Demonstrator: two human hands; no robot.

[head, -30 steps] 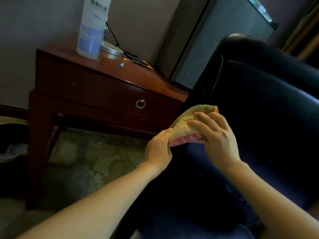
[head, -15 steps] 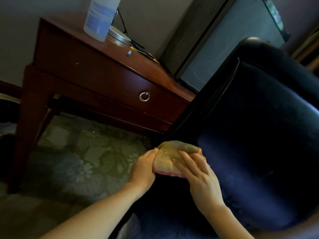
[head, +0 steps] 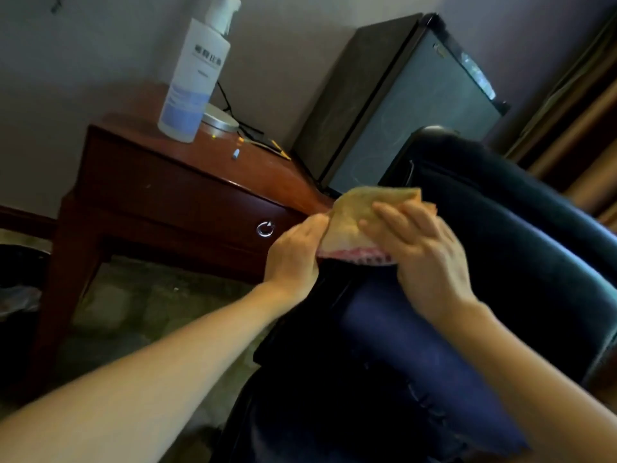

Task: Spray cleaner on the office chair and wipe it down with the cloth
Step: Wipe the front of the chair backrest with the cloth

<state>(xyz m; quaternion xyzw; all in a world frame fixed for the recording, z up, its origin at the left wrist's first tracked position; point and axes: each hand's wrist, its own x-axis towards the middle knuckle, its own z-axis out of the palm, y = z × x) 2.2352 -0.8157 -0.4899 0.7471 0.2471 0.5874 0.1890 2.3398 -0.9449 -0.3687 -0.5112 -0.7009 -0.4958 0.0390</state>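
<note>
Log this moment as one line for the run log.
step: wiping | left hand: pinches cloth | right hand: fingers flat across cloth | cloth: at chair edge | spray bottle: upright on side table

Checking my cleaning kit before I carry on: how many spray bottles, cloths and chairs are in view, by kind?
Spray bottle: 1
Cloth: 1
Chair: 1
Total: 3
</note>
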